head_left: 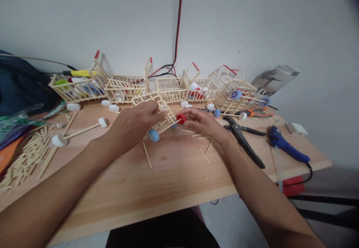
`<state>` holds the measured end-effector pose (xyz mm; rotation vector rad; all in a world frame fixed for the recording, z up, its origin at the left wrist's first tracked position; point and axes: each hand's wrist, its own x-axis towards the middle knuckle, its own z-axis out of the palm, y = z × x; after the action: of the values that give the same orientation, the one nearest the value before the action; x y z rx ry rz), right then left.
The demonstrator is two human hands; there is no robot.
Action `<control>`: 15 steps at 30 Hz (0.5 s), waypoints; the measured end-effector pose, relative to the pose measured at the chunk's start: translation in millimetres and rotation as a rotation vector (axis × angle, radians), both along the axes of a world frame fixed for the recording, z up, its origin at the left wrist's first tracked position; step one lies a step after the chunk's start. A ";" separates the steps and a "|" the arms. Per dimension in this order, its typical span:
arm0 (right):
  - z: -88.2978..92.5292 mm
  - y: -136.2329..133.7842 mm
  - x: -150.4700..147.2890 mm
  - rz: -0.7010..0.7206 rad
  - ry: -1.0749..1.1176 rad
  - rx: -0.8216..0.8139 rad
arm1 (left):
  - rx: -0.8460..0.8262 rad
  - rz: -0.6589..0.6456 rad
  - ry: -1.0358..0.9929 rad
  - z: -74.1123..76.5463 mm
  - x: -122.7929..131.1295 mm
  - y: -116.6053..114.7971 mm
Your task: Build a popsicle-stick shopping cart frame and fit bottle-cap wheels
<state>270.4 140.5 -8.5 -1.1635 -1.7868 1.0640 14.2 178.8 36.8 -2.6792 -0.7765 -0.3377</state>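
A small cart built of thin wooden sticks (167, 110) is tilted at the middle of the table. My left hand (137, 123) is closed over the top and side of its frame. A blue bottle-cap wheel (153, 135) sits at one end of a stick axle, and a red bottle-cap wheel (181, 119) is at the other. My right hand (200, 121) has its curled fingers and thumb at the red cap, gripping its rim. Part of another blue cap shows behind the axle. My left fingertips are partly hidden by the frame.
Several stick carts (172, 91) line the wall, some holding bottle caps. Loose sticks (30, 154) and an axle with white caps (84, 131) lie left. Black cutters (244, 141), orange-handled pliers (256, 112) and a blue glue gun (288, 145) lie right, near the table edge.
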 end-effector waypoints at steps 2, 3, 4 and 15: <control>-0.2 -0.1 -0.1 -0.002 0.001 -0.005 | 0.001 -0.004 0.001 -0.4 -0.5 0.2; -0.3 -0.2 -0.1 -0.002 0.001 -0.006 | 0.000 -0.002 0.001 -0.4 -0.5 0.2; -0.6 -0.3 0.0 -0.001 0.000 -0.007 | -0.003 0.001 -0.002 -0.3 -0.5 0.1; 2.0 -2.2 -1.9 -0.030 -0.021 0.010 | 0.009 -0.014 -0.018 -3.2 -1.6 2.0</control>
<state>268.5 138.3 -6.4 -1.1960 -1.7832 1.0278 12.6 180.8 33.6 -2.6778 -0.7595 -0.3685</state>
